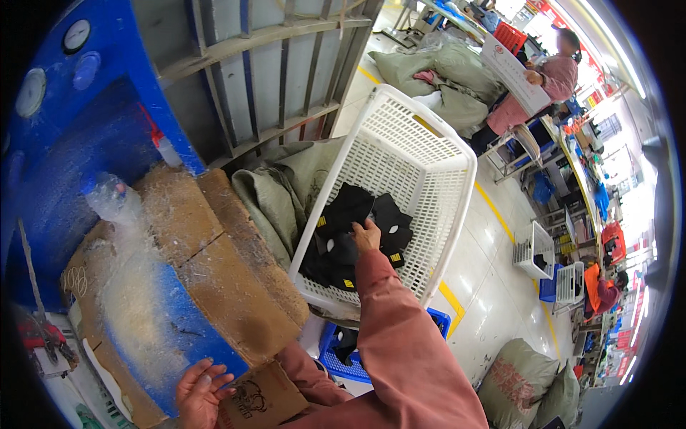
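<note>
A white plastic basket (pixel 451 168) with slotted walls stands in front of me, with several black fabric pieces (pixel 389 214) in its near half. Small yellow marks and pale patches show on some of them. My right hand (pixel 367 237) reaches down into the basket, its fingers closed at the edge of one black piece; their tips are partly lost against the dark cloth. At the lower left my left hand (pixel 203 393) holds nothing, its fingers loosely bent and apart. It hovers beside a blue surface (pixel 189 314) covered in pale dust.
Dusty cardboard (pixel 243 286) lies beside a blue machine (pixel 121 93) with round gauges. Below the white basket is a blue crate (pixel 346 366) holding black pieces. Woven sacks (pixel 518 379) sit at right; a person (pixel 547 82) holds a white board farther off.
</note>
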### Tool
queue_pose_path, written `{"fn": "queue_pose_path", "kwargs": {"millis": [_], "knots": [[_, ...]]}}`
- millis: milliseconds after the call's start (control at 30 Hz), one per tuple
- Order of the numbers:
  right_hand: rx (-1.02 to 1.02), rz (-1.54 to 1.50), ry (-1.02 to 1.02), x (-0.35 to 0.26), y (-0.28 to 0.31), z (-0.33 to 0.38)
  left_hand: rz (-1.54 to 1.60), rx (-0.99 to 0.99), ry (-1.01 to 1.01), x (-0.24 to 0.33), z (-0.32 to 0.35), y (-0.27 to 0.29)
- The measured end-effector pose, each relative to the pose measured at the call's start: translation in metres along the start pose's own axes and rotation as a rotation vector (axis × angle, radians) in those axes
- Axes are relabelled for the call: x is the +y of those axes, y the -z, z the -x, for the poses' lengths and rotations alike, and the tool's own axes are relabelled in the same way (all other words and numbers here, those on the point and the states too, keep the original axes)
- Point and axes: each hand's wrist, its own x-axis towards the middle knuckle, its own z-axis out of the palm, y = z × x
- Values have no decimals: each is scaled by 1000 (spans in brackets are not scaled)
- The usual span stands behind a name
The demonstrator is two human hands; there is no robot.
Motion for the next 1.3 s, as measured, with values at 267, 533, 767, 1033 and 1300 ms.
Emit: {"fn": "queue_pose_path", "kwargs": {"millis": [267, 533, 767, 1033, 1300], "knots": [[66, 356, 872, -221, 70, 187, 64, -363, 77, -4, -7, -26], [-470, 328, 1523, -291, 28, 372, 553, -476, 66, -1, 10, 0], [-922, 313, 1362, -317, 1, 425, 602, -244, -131, -1, 48, 66], [-760, 245, 1109, -342, -45, 462, 627, -240, -216, -7, 64, 106], [-911, -39, 489, -354, -65, 437, 645, -529, -422, -12, 73, 143]]}}
